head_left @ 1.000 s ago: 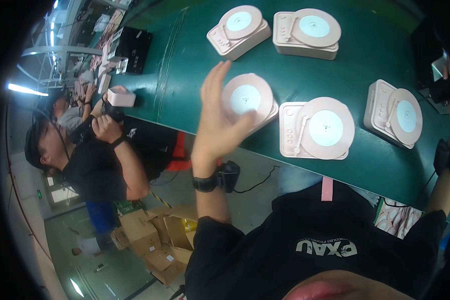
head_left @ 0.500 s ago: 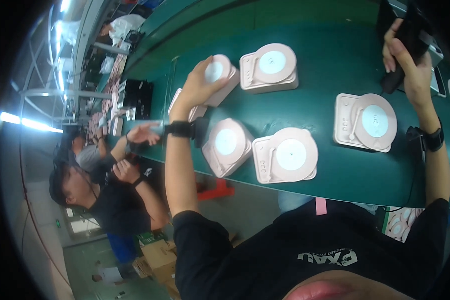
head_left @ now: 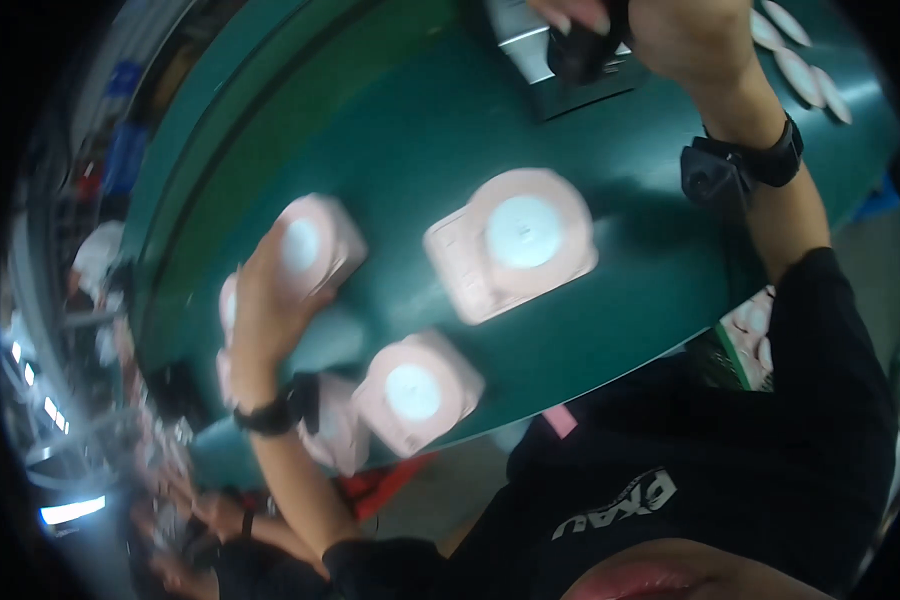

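Note:
My left hand point(head_left: 268, 308) grips the left side of a pale pink toy record player point(head_left: 338, 232) with a whitish round label. Its fingers are blurred by motion. Another pink record player point(head_left: 450, 262) lies flat farther right, touched by neither hand. Nearer to me is a third one point(head_left: 415, 385), with one more point(head_left: 332, 430) partly behind my left wrist. At the upper edge my right hand point(head_left: 685, 40), partly cut off, is closed round a black handheld object point(head_left: 582, 50) whose kind I cannot make out.
A black and silver box point(head_left: 532, 50) stands below the black object. Several pink discs point(head_left: 798, 75) lie at the far right of the green table point(head_left: 390, 150). A box of pink parts point(head_left: 750, 335) is by my right side. Another person's arm point(head_left: 255, 530) shows at lower left.
The view has turned and shifted right. My left hand seems to have gone from one record player to the one beside it. My right hand has brought the black object over the box.

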A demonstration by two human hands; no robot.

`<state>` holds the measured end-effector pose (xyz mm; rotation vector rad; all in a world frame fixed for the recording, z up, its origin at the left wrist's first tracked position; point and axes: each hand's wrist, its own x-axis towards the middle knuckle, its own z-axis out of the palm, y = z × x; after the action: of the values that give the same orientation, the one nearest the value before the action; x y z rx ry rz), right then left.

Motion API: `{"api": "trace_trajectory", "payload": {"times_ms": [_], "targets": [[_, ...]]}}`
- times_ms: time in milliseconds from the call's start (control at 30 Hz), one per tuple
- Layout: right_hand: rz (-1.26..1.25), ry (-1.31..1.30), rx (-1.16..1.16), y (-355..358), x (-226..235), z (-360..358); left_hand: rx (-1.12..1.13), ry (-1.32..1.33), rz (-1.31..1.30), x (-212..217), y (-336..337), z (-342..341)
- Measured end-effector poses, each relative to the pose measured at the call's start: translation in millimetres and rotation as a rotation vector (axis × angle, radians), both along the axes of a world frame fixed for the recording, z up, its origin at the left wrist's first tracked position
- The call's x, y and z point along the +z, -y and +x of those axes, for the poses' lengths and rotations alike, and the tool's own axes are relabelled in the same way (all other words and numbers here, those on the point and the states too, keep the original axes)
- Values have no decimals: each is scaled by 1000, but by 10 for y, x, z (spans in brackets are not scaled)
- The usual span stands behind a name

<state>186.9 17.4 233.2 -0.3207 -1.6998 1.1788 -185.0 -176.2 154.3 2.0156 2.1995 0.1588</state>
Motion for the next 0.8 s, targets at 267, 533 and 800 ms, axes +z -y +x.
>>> {"api": "trace_trajectory", "payload": {"times_ms": [267, 533, 800], "targets": [[162, -239, -156, -419, -75, 249, -41, 151, 69, -171, -515, 621], [62, -137, -50, -607, -205, 253, -212, 106, 72, 97, -454, 1475], [-18, -54, -8, -238, -41, 202, -451, 184, -25, -59, -579, 1876]]}}
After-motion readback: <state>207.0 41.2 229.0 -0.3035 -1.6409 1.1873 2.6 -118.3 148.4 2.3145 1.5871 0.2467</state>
